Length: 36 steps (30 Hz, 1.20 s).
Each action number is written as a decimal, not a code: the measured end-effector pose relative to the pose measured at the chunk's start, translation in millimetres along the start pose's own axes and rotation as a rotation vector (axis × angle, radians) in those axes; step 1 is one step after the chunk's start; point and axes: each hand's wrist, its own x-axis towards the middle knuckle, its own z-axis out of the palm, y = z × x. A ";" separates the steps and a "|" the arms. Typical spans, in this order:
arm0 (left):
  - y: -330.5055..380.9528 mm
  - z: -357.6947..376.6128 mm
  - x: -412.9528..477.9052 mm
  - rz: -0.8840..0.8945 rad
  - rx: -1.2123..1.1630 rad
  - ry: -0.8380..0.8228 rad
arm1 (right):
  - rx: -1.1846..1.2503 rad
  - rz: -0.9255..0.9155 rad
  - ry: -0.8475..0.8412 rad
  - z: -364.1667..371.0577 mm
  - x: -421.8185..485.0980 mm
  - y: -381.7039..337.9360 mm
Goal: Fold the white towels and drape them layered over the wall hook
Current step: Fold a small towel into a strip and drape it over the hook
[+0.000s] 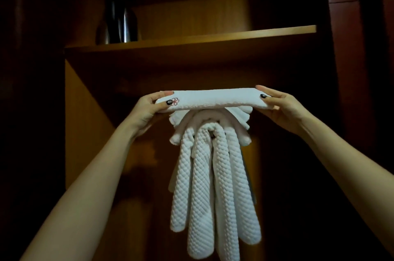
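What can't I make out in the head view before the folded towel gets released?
- The wall hook: head view, hidden behind the draped towels; whether the folded towel rests on it cannot be told.
- Fingers of the left hand and right hand: mostly behind the towel's ends.
- The dark objects on the shelf: too dim to identify.
- Towel count: overlapping layers hide it.

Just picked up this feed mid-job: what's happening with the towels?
A person holds a flat folded white towel level by its ends, left hand on one, right hand on the other. It lies across the top of the white waffle-weave towels hanging in layers beneath a wooden shelf. The hook is hidden.
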 end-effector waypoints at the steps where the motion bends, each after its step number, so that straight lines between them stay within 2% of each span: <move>1: -0.7 -1.7 10.3 0.013 -0.020 0.007 | 0.027 -0.012 0.003 1.6 9.3 1.4; 5: -10.6 -7.1 41.3 0.024 -0.100 0.038 | 0.079 -0.028 0.012 9.8 40.0 7.7; 9: -33.4 -13.1 53.2 -0.039 -0.077 0.064 | -0.014 0.012 0.036 10.2 55.0 25.0; 11: -47.1 -10.1 51.5 -0.087 -0.085 0.091 | 0.032 0.041 0.056 8.6 54.2 36.8; 14: -60.4 -6.5 43.0 -0.101 -0.222 0.115 | 0.142 0.105 0.088 5.4 46.4 53.9; 18: -67.0 -7.4 21.2 -0.110 -0.277 0.067 | 0.127 0.127 0.060 6.6 31.3 66.0; 20: -70.6 -3.0 10.1 -0.119 -0.204 0.029 | 0.027 0.100 0.054 9.3 24.0 66.3; 23: -75.9 4.0 -4.1 -0.077 0.027 -0.025 | -0.222 0.038 0.051 12.3 13.2 71.7; 27: -72.2 5.4 -4.1 0.058 0.469 0.045 | -0.731 -0.194 0.131 16.1 6.1 77.2; 29: -65.2 9.1 2.0 0.112 0.666 0.078 | -0.902 -0.290 0.185 23.3 8.1 75.4; 32: -57.0 19.6 4.4 0.204 0.721 -0.008 | -0.830 -0.307 0.072 35.6 10.9 78.3; 36: -64.3 29.4 -1.4 0.202 0.665 -0.037 | -0.784 -0.294 0.003 33.5 10.3 92.4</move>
